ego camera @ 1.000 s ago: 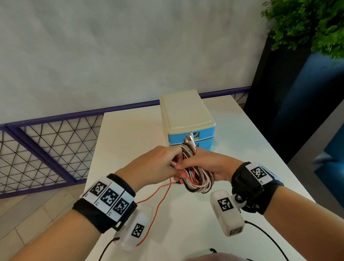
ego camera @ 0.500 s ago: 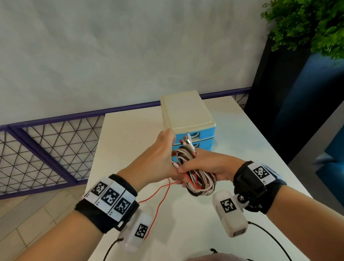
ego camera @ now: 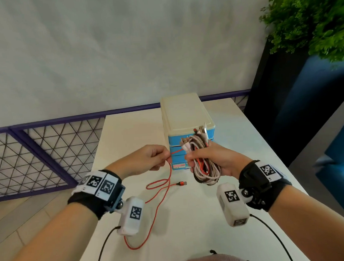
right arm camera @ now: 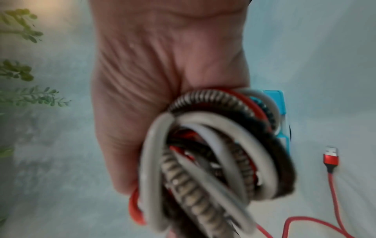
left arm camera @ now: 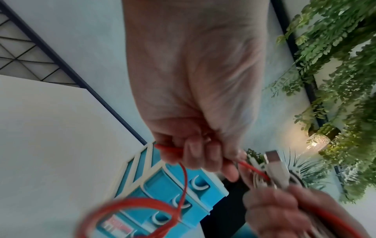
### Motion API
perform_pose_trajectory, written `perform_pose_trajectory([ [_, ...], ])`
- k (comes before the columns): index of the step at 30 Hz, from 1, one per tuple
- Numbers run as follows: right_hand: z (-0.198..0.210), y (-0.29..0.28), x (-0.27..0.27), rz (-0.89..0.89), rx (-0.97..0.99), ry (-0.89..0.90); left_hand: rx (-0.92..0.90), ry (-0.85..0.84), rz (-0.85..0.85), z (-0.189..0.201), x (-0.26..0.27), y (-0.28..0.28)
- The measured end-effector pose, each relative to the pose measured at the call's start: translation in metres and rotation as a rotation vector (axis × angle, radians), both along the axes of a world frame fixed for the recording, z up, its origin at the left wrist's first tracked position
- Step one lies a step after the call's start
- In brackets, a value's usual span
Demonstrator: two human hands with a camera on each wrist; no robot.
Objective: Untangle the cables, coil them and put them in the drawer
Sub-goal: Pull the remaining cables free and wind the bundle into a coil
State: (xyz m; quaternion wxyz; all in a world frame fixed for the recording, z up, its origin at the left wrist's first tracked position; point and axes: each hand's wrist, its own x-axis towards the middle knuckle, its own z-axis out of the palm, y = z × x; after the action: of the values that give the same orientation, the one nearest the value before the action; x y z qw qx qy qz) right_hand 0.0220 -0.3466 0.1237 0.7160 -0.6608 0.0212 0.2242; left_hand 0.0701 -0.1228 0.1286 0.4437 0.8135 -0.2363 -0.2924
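My right hand [ego camera: 208,160] grips a coiled bundle of cables [ego camera: 206,168], white, red and brown-braided, held upright just in front of the blue drawer unit [ego camera: 186,119]; the bundle [right arm camera: 213,161] fills the right wrist view. My left hand [ego camera: 148,158] pinches a thin red cable [ego camera: 170,170] that runs from the bundle across to my fingers [left arm camera: 199,157], then hangs down in loops onto the white table [ego camera: 127,136]. Its red USB plug [ego camera: 182,183] lies on the table below the bundle, also seen in the right wrist view as a plug [right arm camera: 331,157]. The drawers [left arm camera: 173,201] look closed.
The drawer unit stands at the table's far middle, cream-topped. A purple mesh railing [ego camera: 38,153] runs behind and left of the table. A dark planter with green leaves [ego camera: 311,23] stands at the right. Black wrist-camera leads [ego camera: 105,245] trail toward my body.
My left hand moved left and away from the bundle, drawing the red cable out taut. The right hand lifted the bundle slightly toward the drawer unit. More red cable and its plug now show on the table.
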Motion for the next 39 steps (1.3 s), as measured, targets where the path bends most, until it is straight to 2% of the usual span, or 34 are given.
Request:
perform_pose_trajectory([
  [4, 0.010, -0.011, 0.013, -0.258, 0.103, -0.055, 0.146, -0.235, 0.024, -0.037, 0.006, 0.019],
  [9, 0.033, -0.033, 0.027, -0.493, 0.393, -0.118, 0.324, -0.217, 0.096, -0.092, -0.002, 0.069],
  [12, 0.042, -0.032, 0.027, -0.528, 0.361, -0.209, 0.388, -0.186, 0.117, -0.108, -0.007, 0.079],
  [17, 0.036, -0.019, 0.029, -0.480, 0.302, -0.184, 0.447, -0.193, 0.128, -0.104, -0.004, 0.062],
  [20, 0.029, -0.011, 0.025, -0.434, 0.213, -0.213, 0.319, -0.227, 0.128, -0.084, 0.000, 0.040],
  [25, 0.018, 0.006, 0.015, -0.203, 0.152, -0.179, -0.158, -0.298, 0.191, -0.017, -0.004, -0.016],
  [26, 0.016, 0.008, 0.013, -0.173, 0.142, -0.168, -0.210, -0.248, 0.216, -0.011, -0.003, -0.024],
  [28, 0.014, 0.008, 0.011, -0.163, 0.132, -0.151, -0.283, -0.029, 0.265, -0.004, -0.001, -0.032],
  [32, 0.010, -0.007, 0.011, -0.171, 0.126, -0.149, -0.413, 0.713, 0.364, 0.007, -0.002, -0.022],
  [34, 0.008, -0.011, 0.009, -0.116, 0.044, -0.167, -0.582, 1.021, 0.451, 0.013, 0.002, -0.014],
  [35, 0.008, -0.010, 0.008, -0.086, -0.018, -0.181, -0.676, 1.116, 0.493, 0.016, 0.005, -0.011],
  [37, 0.004, -0.003, 0.008, -0.034, -0.173, -0.212, -0.807, 1.180, 0.559, 0.025, 0.008, -0.014],
  [39, -0.001, 0.006, 0.011, -0.030, -0.339, -0.229, -0.850, 1.078, 0.602, 0.034, 0.007, -0.023],
])
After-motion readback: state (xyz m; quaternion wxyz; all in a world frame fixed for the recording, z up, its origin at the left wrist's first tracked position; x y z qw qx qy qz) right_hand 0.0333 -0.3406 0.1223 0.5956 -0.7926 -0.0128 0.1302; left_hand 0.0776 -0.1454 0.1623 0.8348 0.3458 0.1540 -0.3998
